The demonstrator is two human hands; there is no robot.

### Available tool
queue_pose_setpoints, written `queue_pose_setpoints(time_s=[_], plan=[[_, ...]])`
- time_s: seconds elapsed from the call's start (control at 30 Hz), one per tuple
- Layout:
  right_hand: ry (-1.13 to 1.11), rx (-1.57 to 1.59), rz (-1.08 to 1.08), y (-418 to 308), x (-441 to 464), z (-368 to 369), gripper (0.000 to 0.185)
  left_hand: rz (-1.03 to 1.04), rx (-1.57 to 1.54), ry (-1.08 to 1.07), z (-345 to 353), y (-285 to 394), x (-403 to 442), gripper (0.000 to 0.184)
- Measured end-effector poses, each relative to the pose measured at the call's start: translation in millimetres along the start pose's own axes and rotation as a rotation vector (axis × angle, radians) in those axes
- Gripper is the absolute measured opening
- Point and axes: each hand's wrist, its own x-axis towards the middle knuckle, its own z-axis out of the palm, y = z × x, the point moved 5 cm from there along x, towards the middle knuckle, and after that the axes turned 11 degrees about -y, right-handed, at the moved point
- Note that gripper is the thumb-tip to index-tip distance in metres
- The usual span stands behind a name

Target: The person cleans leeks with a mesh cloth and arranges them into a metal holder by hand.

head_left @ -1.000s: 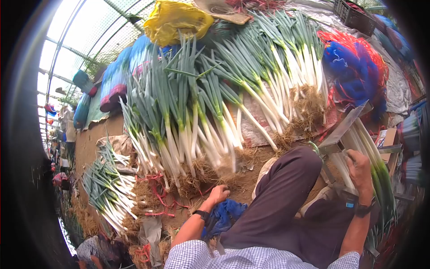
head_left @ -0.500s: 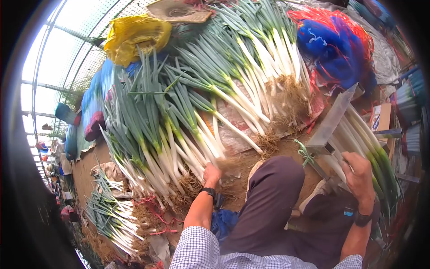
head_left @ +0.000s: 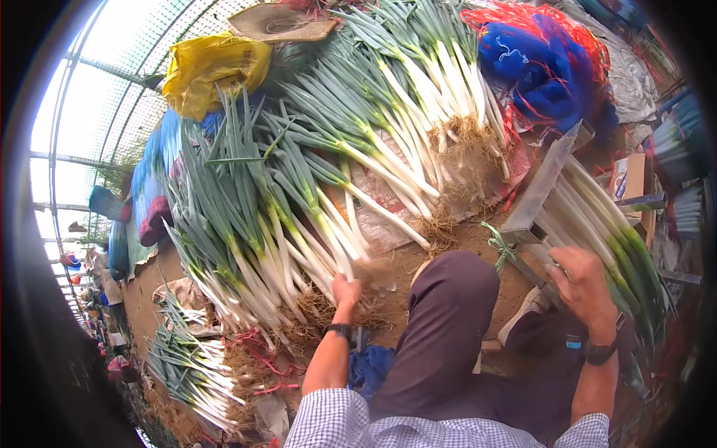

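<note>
Long green onions [head_left: 246,224] lie in a wide pile on the ground, leaves pointing away and roots toward me. At the pile's near edge, my left hand [head_left: 346,291] is closed around the white stalk of a green onion, just above its roots. On the right, a metal stand [head_left: 544,187] holds a bundle of green onions [head_left: 609,231], leaves hanging to the lower right. My right hand [head_left: 584,287] is beside these stalks with its fingers curled. Whatever they grip, if anything, is hidden. A green tie [head_left: 499,245] hangs on the stand.
A smaller heap of green onions [head_left: 196,373] lies at lower left with red string [head_left: 272,358]. Blue netting [head_left: 534,63] and red cords sit at the upper right. At the back are a yellow bag [head_left: 216,75] and a straw hat [head_left: 282,24]. My knee [head_left: 455,299] rises between my hands.
The view has shifted slightly. My right hand has moved a little left and up along the stand, its fingers nearer the stalks' white ends. My left hand stays on the green onion.
</note>
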Motion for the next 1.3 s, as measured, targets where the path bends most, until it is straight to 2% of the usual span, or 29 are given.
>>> queue_pose_setpoints(time_s=[0.1,0.17,0.2,0.3,0.37,0.43,0.53,0.63,0.67,0.8,0.9,0.93,1.0,1.07,1.17,1.2,1.3], plan=[[-0.008,0.011,0.015,-1.7,-2.3,-5.4,0.025,0.212,-0.104,0.170,-73.2,-3.3,-27.1,0.028],[0.000,0.027,0.017,-9.1,-1.2,-8.2,0.026,0.281,-0.009,0.364,-108.1,-23.6,-43.2,0.027],[0.001,0.030,0.019,-12.0,-0.7,-8.5,0.026,0.260,-0.067,0.374,-117.2,-30.4,-49.9,0.027],[-0.027,0.030,-0.012,-17.6,-0.1,-2.7,0.026,0.204,-0.062,0.369,-99.2,-58.3,-39.1,0.027],[-0.058,0.043,-0.008,-15.8,1.8,2.0,0.026,0.239,-0.024,0.332,-73.1,-64.3,-25.6,0.030],[-0.080,0.031,0.017,-9.4,1.1,-0.6,0.027,0.127,-0.074,0.236,-50.1,-69.5,-9.8,0.032],[-0.072,0.024,0.042,-4.2,-0.6,-0.9,0.029,0.019,0.028,0.172,-43.0,-65.4,3.2,0.034],[-0.007,0.026,0.042,-7.1,-1.3,-7.8,0.030,0.270,0.342,0.476,-52.4,-31.5,-6.3,0.034],[-0.015,0.040,0.047,-9.8,-0.8,-9.2,0.031,0.378,0.377,0.506,-54.6,-16.5,-11.0,0.036],[-0.089,0.071,0.071,-11.9,3.8,-9.4,0.030,0.507,0.167,0.137,-34.0,35.9,-0.7,0.041],[-0.090,0.062,0.078,-7.6,4.6,-9.3,0.030,0.250,0.068,0.066,-13.0,56.9,15.0,0.042],[-0.091,0.060,0.082,-6.5,4.5,-9.9,0.030,0.105,0.029,0.011,-2.9,48.7,31.1,0.049],[-0.094,0.059,0.094,-5.8,2.1,-11.1,0.030,0.016,-0.044,-0.129,14.7,29.1,68.6,0.052],[-0.107,0.069,0.100,-6.7,2.0,-12.7,0.030,-0.067,-0.199,-0.248,19.8,32.1,68.1,0.050],[-0.130,0.076,0.100,-6.5,1.1,-9.4,0.030,-0.021,-0.040,-0.203,6.3,28.4,72.2,0.041],[-0.145,0.074,0.110,-7.5,1.4,-10.2,0.029,-0.002,-0.077,-0.245,0.6,24.5,71.4,0.032],[-0.130,0.084,0.096,-8.6,0.8,-9.1,0.028,0.107,-0.345,-0.257,-18.7,27.0,42.8,0.030]])
